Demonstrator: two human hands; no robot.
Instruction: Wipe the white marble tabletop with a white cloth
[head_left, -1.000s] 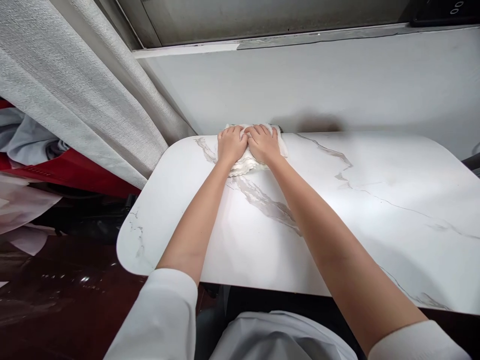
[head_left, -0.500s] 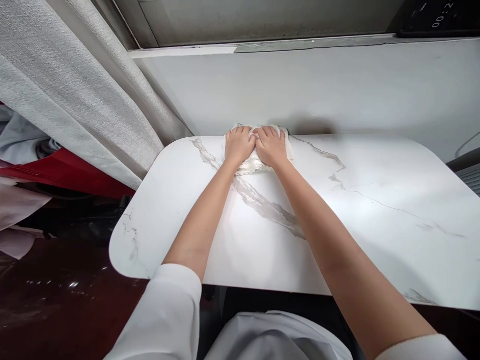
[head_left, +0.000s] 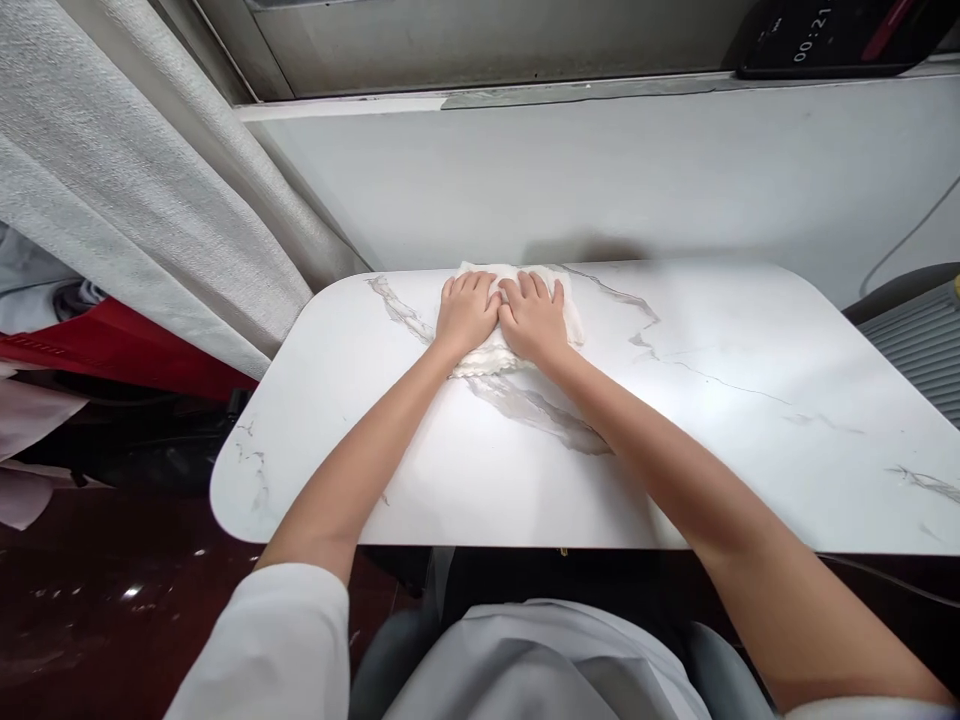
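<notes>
A white cloth (head_left: 495,357) with a wavy front edge lies spread near the back edge of the white marble-patterned table (head_left: 480,490). My left hand (head_left: 468,312) presses palm down on its left half, fingers stretched out toward the wall. On the right half lies my right hand (head_left: 534,318), also flat, with its fingers spread. The thumbs are close together near the middle of the cloth. Neither hand is wrapped round the cloth, and the part under the palms is hidden.
A pale curtain (head_left: 150,190) hangs at the left, beside a red item (head_left: 135,345). The wall (head_left: 450,170) borders the table's back edge. A phone showing a timer (head_left: 832,40) rests on the ledge above. A ribbed grey object (head_left: 919,340) stands at the right.
Both hands have drawn the cloth back from the wall toward me, and the fingers lie flatter on it. The camera view has shifted slightly to the right.
</notes>
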